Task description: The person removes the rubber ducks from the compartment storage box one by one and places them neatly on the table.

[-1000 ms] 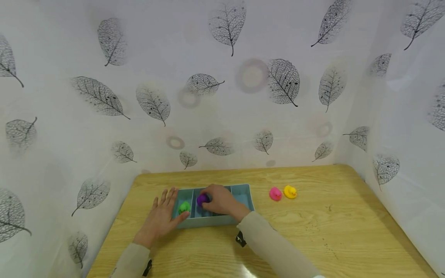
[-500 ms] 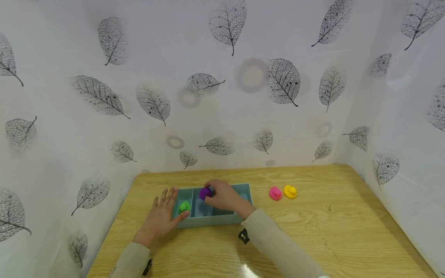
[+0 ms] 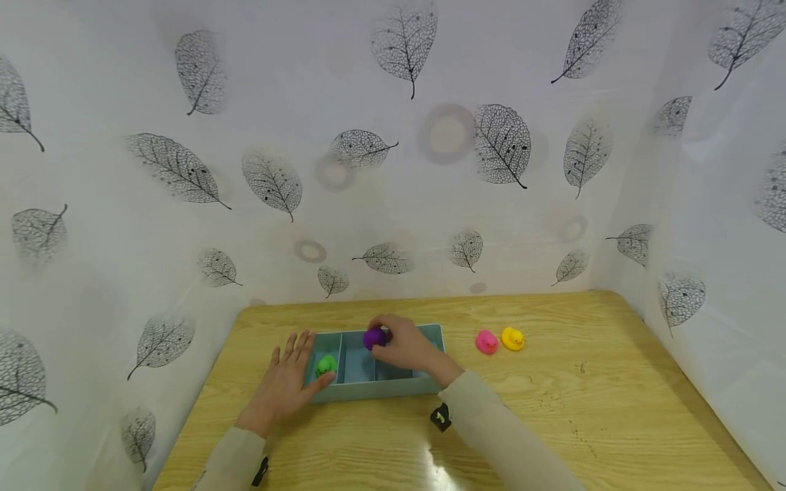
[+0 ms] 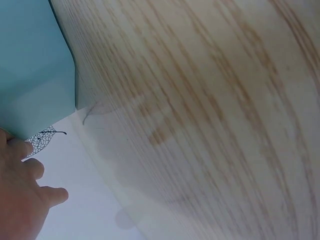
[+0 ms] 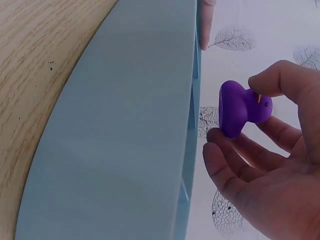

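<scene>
A purple rubber duck (image 5: 233,110) is pinched between the thumb and fingers of my right hand (image 3: 405,344), just above the rim of a blue-grey divided tray (image 3: 374,391). In the head view the duck overlaps the divider between the second and third compartments. My left hand (image 3: 284,382) lies with fingers spread along the tray's left end, its thumb over the front rim. Inside the leftmost compartment sits a green rubber duck (image 3: 325,365), partly behind the left thumb. The left wrist view shows the left hand (image 4: 22,195) against the tray's end wall (image 4: 35,65).
To the right of the tray, a pink rubber duck (image 3: 487,342) and a yellow rubber duck (image 3: 512,339) stand side by side on the wooden table (image 3: 552,409). White leaf-patterned cloth (image 3: 430,204) encloses the table at the back and sides.
My right hand has lifted the purple duck out of the second compartment and carried it to the right. The left hand has stayed in place.
</scene>
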Motion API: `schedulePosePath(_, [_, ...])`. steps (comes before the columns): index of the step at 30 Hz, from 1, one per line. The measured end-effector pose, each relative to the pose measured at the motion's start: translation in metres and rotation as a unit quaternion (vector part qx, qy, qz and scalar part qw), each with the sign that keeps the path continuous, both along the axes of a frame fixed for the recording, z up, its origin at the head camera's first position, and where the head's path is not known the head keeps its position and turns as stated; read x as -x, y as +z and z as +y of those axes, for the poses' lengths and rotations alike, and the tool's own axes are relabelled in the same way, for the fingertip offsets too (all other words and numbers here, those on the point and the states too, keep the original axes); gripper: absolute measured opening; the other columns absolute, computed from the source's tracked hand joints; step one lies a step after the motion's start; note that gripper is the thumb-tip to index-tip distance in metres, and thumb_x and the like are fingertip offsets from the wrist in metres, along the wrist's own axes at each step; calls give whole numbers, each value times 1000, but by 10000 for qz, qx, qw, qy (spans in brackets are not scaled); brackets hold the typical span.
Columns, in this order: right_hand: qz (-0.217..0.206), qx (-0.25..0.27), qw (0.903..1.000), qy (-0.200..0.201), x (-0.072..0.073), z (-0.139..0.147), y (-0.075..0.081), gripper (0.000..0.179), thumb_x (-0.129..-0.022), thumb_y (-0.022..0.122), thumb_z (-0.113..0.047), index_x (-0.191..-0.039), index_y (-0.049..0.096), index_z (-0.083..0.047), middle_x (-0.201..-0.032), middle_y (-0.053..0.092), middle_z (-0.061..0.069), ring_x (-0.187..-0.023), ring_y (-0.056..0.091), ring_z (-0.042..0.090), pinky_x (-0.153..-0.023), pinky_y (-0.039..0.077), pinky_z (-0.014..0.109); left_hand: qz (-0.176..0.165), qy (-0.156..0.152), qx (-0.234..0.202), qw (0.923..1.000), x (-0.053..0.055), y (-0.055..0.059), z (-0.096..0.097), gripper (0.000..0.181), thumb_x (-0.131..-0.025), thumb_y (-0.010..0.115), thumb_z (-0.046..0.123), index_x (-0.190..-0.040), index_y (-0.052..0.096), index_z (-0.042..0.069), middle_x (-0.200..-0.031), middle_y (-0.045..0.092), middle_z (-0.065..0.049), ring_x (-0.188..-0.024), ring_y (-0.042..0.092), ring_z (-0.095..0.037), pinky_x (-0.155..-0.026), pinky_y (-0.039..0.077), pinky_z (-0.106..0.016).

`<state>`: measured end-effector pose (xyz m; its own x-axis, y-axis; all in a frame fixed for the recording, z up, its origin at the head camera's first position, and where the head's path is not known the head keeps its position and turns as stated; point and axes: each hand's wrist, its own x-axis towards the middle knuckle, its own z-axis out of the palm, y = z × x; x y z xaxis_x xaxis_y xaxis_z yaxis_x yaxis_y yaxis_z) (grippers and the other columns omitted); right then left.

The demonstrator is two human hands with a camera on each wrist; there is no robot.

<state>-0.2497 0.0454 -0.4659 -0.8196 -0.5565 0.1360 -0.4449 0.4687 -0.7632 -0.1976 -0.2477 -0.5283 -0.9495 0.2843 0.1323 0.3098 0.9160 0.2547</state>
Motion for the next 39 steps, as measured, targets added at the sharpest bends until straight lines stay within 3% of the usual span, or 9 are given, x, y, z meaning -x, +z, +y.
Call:
schedulePosePath(7, [-63,221,9995,-193,0,12,1,39,-89,76,-13,-126,68,-6,-123,71,13,-106,68,27,-81,59,31,-23,5,15,10000,0,1,1,98,-102,53,65,-168,18,2,-174,20,-21,-161,19,-49,-125,19,-73])
schedulePosePath(16, [-216,606,9975,-302,-2,27,1,38,-88,75,-10,-125,68,-5,-124,69,19,-100,69,28,-74,61,27,-24,16,44,10000,0,2,1,98,-102,53,65,-168,17,1,-174,21,-22,-161,19,-49,-125,19,-74])
schedulePosePath(31, [171,734,9962,-443,2,55,-5,37,-89,74,-9,-126,68,-6,-121,70,19,-95,69,30,-76,59,23,72,10,-81,9999,-1,4,1,97,-102,55,63,-168,19,1,-174,21,-22,-160,20,-49,-124,20,-75])
schedulePosePath(39, [-76,887,9933,-738,1,65,-4,37,-87,75,-9,-124,71,-7,-121,71,16,-98,69,24,-84,61,30,-2,8,-65,10000,-2,6,3,96,-103,53,63,-168,18,1,-175,18,-20,-160,19,-49,-124,20,-74])
